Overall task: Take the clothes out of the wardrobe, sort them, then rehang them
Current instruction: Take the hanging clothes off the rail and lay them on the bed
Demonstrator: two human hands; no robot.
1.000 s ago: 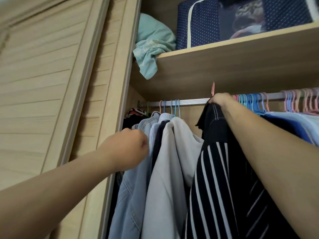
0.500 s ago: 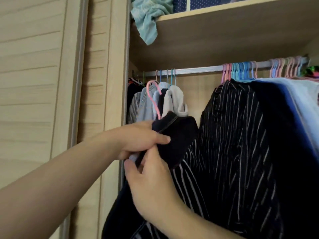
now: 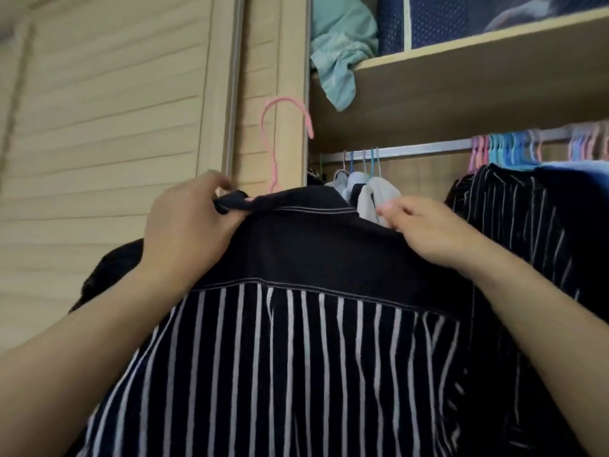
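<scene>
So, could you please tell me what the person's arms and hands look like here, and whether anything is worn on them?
The left hand and right hand are bare: no gloves, rings, watch or bracelet show. Both forearms are uncovered to the frame's edge, with no sleeve in view. The fingernails look short and unpainted, though the picture is slightly blurred.

My shirt (image 3: 296,357) is soft matt cloth, dark navy with white stripes and pale stitching along the plain yoke and collar. Its hanger (image 3: 283,127) looks like smooth pink plastic (possibly a coated wire; I cannot tell). The door (image 3: 108,127) beside it is pale wood-grain board with ridged slats and a dull finish; the shelf (image 3: 461,94) above is the same light wood look, flat and matt. The rail (image 3: 421,148) is brushed silver metal with a faint sheen. A crumpled teal cloth (image 3: 339,61) hangs over the shelf edge, next to a navy dotted fabric box (image 3: 438,21) trimmed in cream.
</scene>
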